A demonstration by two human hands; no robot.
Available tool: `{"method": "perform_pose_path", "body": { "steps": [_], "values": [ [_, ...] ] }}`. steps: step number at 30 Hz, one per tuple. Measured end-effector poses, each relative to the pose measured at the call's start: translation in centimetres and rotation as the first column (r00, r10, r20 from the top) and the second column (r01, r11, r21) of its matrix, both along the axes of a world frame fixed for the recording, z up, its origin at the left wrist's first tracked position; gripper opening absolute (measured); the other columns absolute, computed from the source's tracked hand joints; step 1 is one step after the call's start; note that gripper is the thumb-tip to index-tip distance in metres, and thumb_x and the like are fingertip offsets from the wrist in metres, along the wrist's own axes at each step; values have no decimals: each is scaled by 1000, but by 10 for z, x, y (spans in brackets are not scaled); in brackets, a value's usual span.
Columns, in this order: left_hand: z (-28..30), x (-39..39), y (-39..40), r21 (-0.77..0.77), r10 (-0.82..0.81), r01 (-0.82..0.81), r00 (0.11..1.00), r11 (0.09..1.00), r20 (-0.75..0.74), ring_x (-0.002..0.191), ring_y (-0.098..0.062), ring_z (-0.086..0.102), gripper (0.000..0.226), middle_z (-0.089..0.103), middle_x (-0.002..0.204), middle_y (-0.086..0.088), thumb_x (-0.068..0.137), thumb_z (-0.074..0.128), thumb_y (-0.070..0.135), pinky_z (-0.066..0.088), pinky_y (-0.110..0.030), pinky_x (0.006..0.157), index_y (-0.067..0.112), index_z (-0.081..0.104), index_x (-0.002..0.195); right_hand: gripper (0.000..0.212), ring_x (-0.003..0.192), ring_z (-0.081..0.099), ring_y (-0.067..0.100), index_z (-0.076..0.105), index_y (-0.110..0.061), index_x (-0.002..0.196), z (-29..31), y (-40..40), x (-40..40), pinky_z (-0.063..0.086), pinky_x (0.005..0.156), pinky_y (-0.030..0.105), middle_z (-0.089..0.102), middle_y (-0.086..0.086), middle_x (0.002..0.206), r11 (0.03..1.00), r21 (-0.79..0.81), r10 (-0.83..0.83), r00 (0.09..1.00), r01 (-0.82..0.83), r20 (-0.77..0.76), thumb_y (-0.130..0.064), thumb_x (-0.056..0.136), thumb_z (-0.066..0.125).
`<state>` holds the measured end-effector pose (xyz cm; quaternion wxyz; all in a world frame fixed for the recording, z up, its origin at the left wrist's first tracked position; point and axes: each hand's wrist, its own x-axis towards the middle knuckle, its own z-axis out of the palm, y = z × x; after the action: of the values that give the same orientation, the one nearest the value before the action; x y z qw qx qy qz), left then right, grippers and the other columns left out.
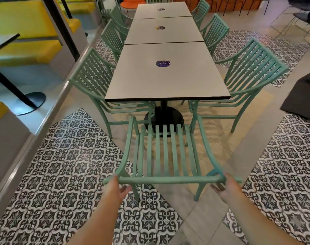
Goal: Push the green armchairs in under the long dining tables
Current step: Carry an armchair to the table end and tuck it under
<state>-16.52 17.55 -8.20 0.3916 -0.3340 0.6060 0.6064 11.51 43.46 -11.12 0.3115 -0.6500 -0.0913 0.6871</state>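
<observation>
A green slatted armchair point(165, 151) stands at the near end of the long grey dining table point(166, 76), its seat front just short of the table's black round base point(164, 117). My left hand point(118, 189) grips the left end of the chair's top rail. My right hand point(226, 187) holds the rail's right end. Green armchairs line both sides: the nearest left one point(92, 80) and the nearest right one point(248, 75) sit with their seats partly under the tabletop.
A raised grey platform edge point(49, 110) with yellow booth seats and a black pedestal table runs along the left. A dark draped object point(303, 96) lies on the floor at right. Wire chairs stand at the far right. Patterned tiles flank the chair.
</observation>
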Motion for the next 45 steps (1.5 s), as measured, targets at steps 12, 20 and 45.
{"method": "perform_pose_path", "body": {
  "steps": [12,20,45],
  "values": [
    [2,-2,3,32,-26,26,1000,999,-2,100,-34,66,31,67,107,-19,86,66,14,59,-45,84,3,54,113,31,111,52,32,42,-13,126,1,4,-6,42,96,56,44,15,142,997,-15,-80,993,79,-83,-12,97,52],
    [-5,-5,6,9,-3,3,1000,1000,-18,93,-39,67,26,68,105,-22,88,63,15,58,-47,86,1,55,109,40,106,53,26,42,-14,131,-1,10,-9,46,96,47,48,14,140,987,20,-157,987,158,-26,-3,94,53],
    [0,-5,4,-48,-40,36,996,998,-83,88,-39,70,23,65,106,-26,94,59,17,61,-43,65,5,53,113,50,114,53,30,40,-8,139,-12,10,-7,47,90,46,49,17,138,984,8,-176,984,176,10,-4,92,56]
  ]
}}
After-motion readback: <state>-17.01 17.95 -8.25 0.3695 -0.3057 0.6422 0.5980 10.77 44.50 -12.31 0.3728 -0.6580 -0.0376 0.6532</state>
